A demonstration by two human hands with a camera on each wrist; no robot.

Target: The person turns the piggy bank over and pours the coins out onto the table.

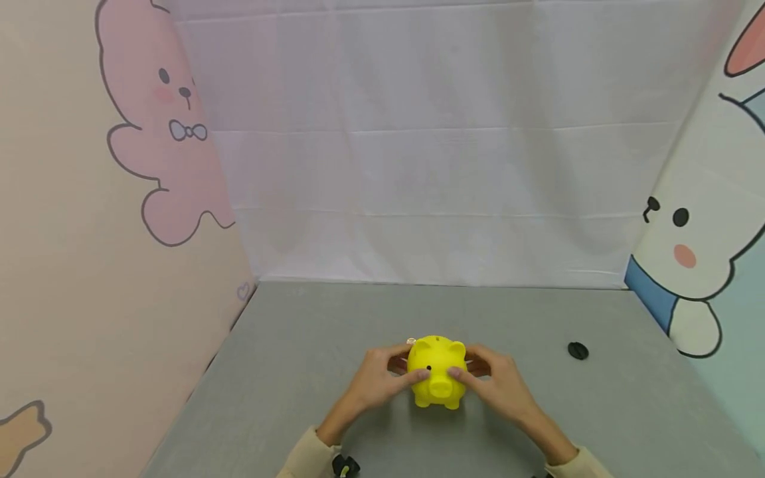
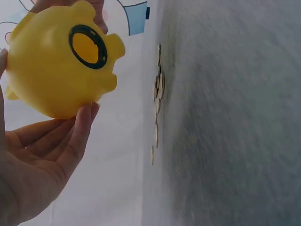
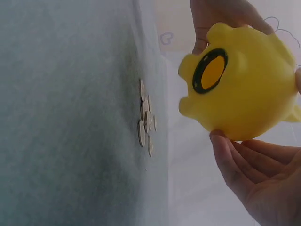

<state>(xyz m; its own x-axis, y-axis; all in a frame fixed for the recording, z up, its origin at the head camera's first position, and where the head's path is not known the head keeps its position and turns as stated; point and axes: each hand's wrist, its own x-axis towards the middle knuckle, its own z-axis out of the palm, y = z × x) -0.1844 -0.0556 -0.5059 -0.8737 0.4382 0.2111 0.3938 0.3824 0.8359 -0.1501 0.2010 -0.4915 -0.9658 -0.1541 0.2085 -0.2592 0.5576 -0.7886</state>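
Note:
Both hands hold a yellow piggy bank (image 1: 439, 392) between them, lifted above the grey table, its snout toward the head camera. My left hand (image 1: 378, 377) grips one side, thumb beside an eye. On the opposite side my right hand (image 1: 501, 384) grips it likewise, thumb covering the other eye. Underneath, a round hole with a black rim (image 2: 100, 56) shows uncovered in the left wrist view. Several coins (image 3: 145, 113) lie on the table beyond the pig, mostly hidden behind it in the head view.
A black oval plug (image 1: 578, 350) lies on the table (image 1: 299, 332) to the right of the hands. A white cloth (image 1: 442, 146) hangs along the back edge. Walls with cartoon animals stand at left and right.

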